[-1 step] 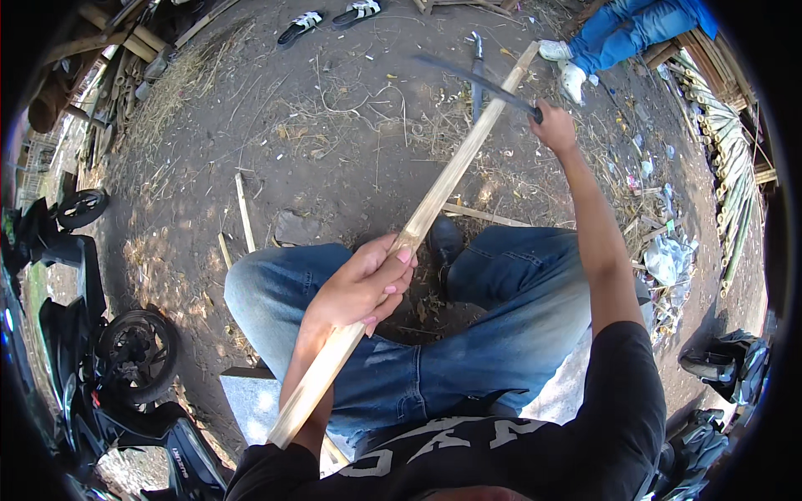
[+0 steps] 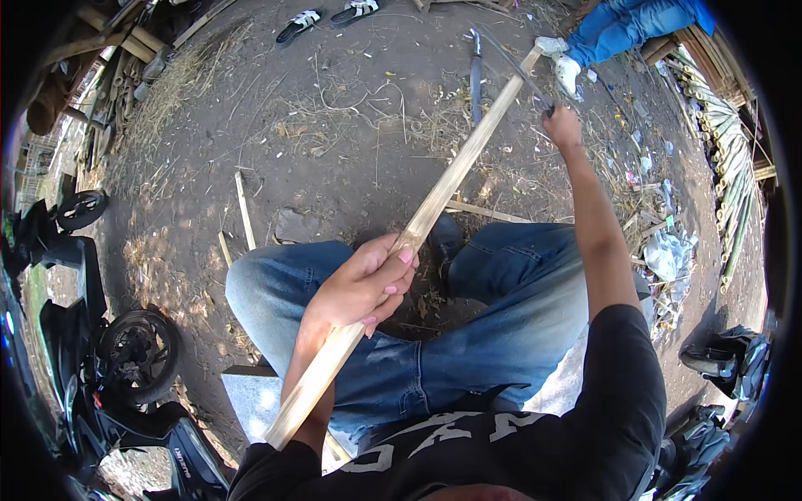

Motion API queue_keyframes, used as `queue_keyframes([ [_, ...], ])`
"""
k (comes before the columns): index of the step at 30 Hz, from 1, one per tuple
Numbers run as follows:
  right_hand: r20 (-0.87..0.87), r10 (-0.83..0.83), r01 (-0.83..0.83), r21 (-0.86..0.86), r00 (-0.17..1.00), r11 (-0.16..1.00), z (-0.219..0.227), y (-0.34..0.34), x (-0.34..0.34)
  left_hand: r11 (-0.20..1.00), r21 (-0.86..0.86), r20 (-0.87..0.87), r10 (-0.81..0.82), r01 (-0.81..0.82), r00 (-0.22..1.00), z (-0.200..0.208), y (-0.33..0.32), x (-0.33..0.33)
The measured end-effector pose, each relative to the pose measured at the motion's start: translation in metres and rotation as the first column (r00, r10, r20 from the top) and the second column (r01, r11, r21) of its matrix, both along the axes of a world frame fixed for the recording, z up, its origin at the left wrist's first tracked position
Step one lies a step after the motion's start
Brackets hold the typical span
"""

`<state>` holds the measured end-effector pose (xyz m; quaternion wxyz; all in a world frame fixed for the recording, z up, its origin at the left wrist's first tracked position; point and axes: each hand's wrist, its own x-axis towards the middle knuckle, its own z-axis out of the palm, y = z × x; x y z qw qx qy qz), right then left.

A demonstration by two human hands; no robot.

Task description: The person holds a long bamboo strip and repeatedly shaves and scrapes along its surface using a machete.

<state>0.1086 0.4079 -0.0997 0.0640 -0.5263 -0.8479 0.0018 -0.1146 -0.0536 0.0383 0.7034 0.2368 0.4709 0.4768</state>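
Observation:
My left hand (image 2: pixel 363 284) is closed around a long pale bamboo strip (image 2: pixel 455 171) over my lap. The strip runs slantwise, its near end beside my left upper arm and its far end out over the ground at the upper right. In my closed right hand (image 2: pixel 562 128) is the handle of a machete with a long thin dark blade (image 2: pixel 507 57). The blade points up and left and crosses the strip's far part in the view; whether they touch I cannot tell. A second long blade (image 2: pixel 476 83) lies on the ground left of the strip's far end.
A person's jeans-clad legs and white shoes (image 2: pixel 568 73) are at the upper right. Bamboo poles (image 2: pixel 731 167) are stacked at the right, near plastic litter (image 2: pixel 666 255). A motorcycle (image 2: pixel 138 355) stands at the left. Sandals (image 2: pixel 355 12) and thin slats (image 2: pixel 244 210) lie on the dirt.
My right hand has shifted slightly right, and the machete blade has turned from pointing mostly left to pointing more up and away. The left hand and the bamboo strip have barely moved.

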Motion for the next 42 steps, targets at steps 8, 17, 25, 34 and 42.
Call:
queue_keyframes([
  [8,-0.177,-0.731,0.682,-0.270,0.659,0.680,-0.063,0.050,0.140,1.000,-0.006,0.147,0.022,-0.022,0.989,0.014,-0.010,-0.006],
  [17,-0.547,-0.260,0.283,-0.045,0.796,0.958,0.004,0.020,0.038,0.994,0.092,-0.010,0.054,-0.053,0.998,-0.021,0.022,0.002],
  [25,-0.447,0.313,-0.391,-0.092,0.838,0.916,0.079,-0.112,-0.074,0.958,0.175,-0.153,0.254,-0.227,0.955,-0.061,0.034,0.000],
  [34,-0.573,0.401,-0.655,-0.348,0.715,0.671,0.123,-0.223,-0.114,0.913,0.176,-0.034,0.379,-0.368,0.925,-0.053,0.027,-0.015],
  [42,-0.293,0.511,-0.581,-0.254,0.808,0.773,0.099,-0.242,-0.111,0.909,0.082,-0.078,0.415,-0.409,0.907,-0.055,0.016,-0.008],
])
